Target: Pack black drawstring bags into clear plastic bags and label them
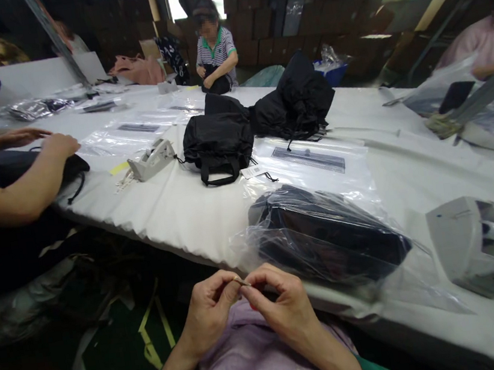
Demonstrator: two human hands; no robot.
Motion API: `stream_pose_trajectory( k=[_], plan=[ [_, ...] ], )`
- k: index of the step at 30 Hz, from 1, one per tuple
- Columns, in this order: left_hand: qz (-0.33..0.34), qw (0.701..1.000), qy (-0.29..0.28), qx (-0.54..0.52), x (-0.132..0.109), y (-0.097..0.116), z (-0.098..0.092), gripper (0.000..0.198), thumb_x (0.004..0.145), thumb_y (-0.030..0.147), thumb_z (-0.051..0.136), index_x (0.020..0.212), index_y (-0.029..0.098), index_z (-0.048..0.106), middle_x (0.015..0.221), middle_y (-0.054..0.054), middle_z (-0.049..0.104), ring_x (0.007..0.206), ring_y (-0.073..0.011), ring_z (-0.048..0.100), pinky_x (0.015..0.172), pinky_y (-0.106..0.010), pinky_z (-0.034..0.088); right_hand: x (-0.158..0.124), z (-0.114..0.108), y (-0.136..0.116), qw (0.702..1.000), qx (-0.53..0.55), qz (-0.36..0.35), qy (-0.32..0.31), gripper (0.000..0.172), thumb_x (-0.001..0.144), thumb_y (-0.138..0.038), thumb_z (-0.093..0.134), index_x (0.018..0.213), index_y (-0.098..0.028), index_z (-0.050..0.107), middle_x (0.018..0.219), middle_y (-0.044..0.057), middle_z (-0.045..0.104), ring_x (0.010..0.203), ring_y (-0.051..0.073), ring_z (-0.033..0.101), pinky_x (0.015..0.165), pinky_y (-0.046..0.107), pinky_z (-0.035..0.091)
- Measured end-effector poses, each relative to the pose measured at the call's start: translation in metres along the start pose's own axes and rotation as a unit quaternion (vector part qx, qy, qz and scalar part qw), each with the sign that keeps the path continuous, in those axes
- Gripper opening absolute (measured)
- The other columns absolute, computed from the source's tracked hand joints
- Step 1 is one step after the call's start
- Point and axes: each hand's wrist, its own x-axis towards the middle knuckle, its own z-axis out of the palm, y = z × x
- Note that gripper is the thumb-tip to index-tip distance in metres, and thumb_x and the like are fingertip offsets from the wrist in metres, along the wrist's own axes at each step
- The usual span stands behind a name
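My left hand [214, 308] and my right hand [283, 301] meet in front of my lap, just off the table's front edge. Thumbs and forefingers of both are pinched together around a small thin brownish piece [242, 282], too small to name. Just beyond my right hand lies a dark bag in a clear plastic sleeve [326, 235], its loose plastic spreading over the table. Farther back sits a black fabric bag [218, 143] with a handle, a cord and a white tag [252, 172].
A grey tape dispenser [473, 243] stands at right, another dispenser [152, 159] left of centre. More black bags [293, 103] and flat printed plastic bags [310, 158] lie on the white table [178, 218]. A co-worker's arms [31, 171] handle a dark bag at left; other people work across and at right.
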Motion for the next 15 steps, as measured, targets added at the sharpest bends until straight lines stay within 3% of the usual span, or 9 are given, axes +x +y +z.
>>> stream_pose_trajectory(
  k=[4,9,15],
  plan=[
    [0.045,0.996,-0.038,0.071,0.004,0.006,-0.008,0.028,0.094,0.038,0.055,0.081,0.017,0.068,0.071,-0.001,0.062,0.065,-0.0128,0.054,0.061,-0.022,0.041,0.008,-0.025,-0.01,0.998,-0.002,0.028,-0.058,0.02,0.079,-0.024,0.07,0.098,-0.019,0.072,0.089,0.004,0.068,0.082,0.018,0.064,0.075,0.029,0.05],
    [0.079,0.98,-0.126,0.13,0.008,0.012,-0.012,0.028,0.095,0.035,0.054,0.077,0.017,0.066,0.07,0.0,0.061,0.063,-0.0113,0.053,0.06,-0.02,0.038,0.024,-0.055,-0.023,0.983,-0.028,0.045,-0.177,0.013,0.083,-0.028,0.068,0.087,-0.019,0.076,0.089,0.005,0.069,0.085,0.019,0.064,0.077,0.029,0.05],
    [0.102,0.968,-0.171,0.152,0.014,0.01,-0.009,0.032,0.096,0.037,0.052,0.073,0.016,0.063,0.069,0.0,0.06,0.063,-0.011,0.051,0.06,-0.02,0.036,0.031,-0.056,-0.021,0.962,-0.052,0.044,-0.264,0.013,0.083,-0.029,0.069,0.079,-0.019,0.076,0.08,0.002,0.068,0.075,0.016,0.062,0.069,0.025,0.049]
  ],
)
